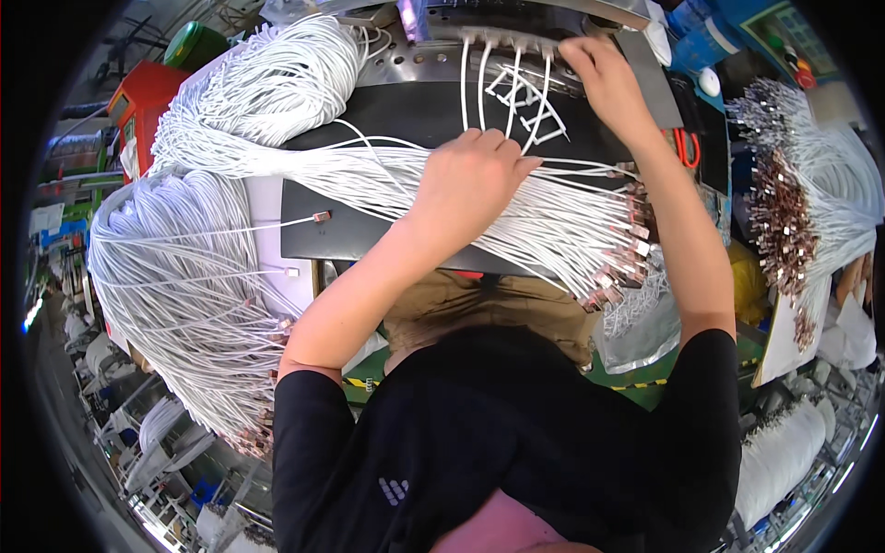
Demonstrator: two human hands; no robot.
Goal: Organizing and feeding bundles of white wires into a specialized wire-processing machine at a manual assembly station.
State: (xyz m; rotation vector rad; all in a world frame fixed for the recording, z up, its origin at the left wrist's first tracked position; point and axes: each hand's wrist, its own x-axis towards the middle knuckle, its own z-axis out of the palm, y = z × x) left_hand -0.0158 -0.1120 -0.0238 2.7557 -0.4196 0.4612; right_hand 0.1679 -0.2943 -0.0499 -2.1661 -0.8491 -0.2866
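Note:
My left hand (475, 175) is closed, knuckles up, above a long bundle of white cables (553, 221). Its fingers curl round the lower part of several white cables (483, 83) that run up to a metal fixture (516, 41). With fingers bent and drawn together, my right hand (604, 81) is at the fixture's right end; what its fingertips grip is hidden. White plastic frame-like pieces (530, 103) lie between the hands, partly behind the upright cables. The bundle's brown and silvery connector ends (636, 240) fan out at the right.
A coiled heap of white cables (277, 83) sits at the back left; another cable bundle (184, 286) hangs at the left. More cables with connectors (784, 203) lie at the right. Red-handled scissors or pliers (687, 147) lie beside my right forearm. The black work surface (327, 240) ends near my lap.

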